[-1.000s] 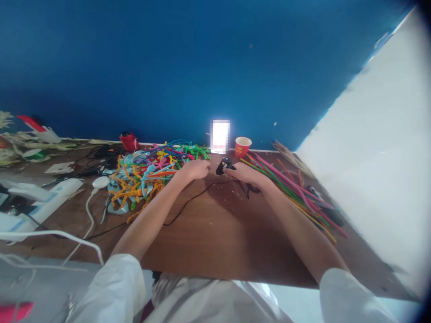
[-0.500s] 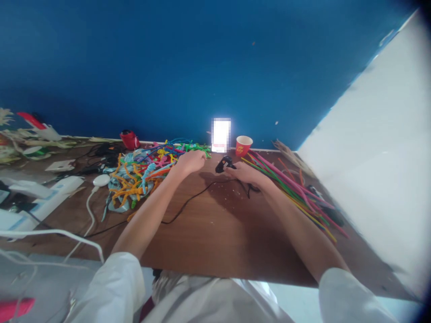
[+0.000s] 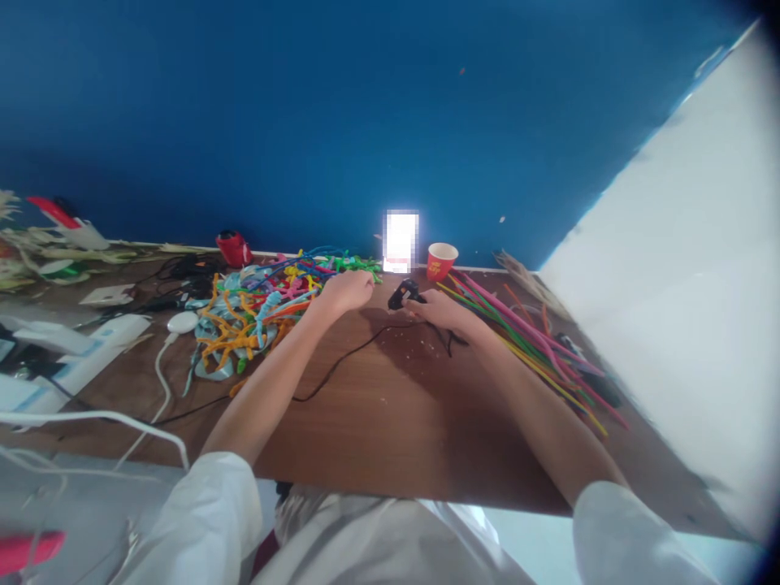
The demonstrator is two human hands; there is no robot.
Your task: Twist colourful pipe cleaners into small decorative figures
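Note:
My right hand point(image 3: 442, 309) is closed around a black corded tool point(image 3: 403, 292), shaped like a glue gun, above the brown table point(image 3: 390, 443). Its black cord point(image 3: 347, 357) runs left across the tabletop and passes under my left forearm. To the left of the tool, my left hand point(image 3: 348, 291) is closed in a fist, back of the hand upward. Whatever its fingers hold, if anything, is hidden. Beside that hand spreads a tangled heap of colourful fuzzy pipe cleaners point(image 3: 244, 325), some bent into shapes. Small pale crumbs lie below the tool.
Behind the tool stand a bright blurred screen point(image 3: 400, 241) and a red paper cup point(image 3: 441, 262). Long pipe cleaners point(image 3: 530, 349) lie at right near the white wall. White power strips point(image 3: 91, 361) with cables and a red container point(image 3: 233, 249) are at left.
The black tool has turned slightly in my right hand. My left hand holds nearly the same place and stays closed.

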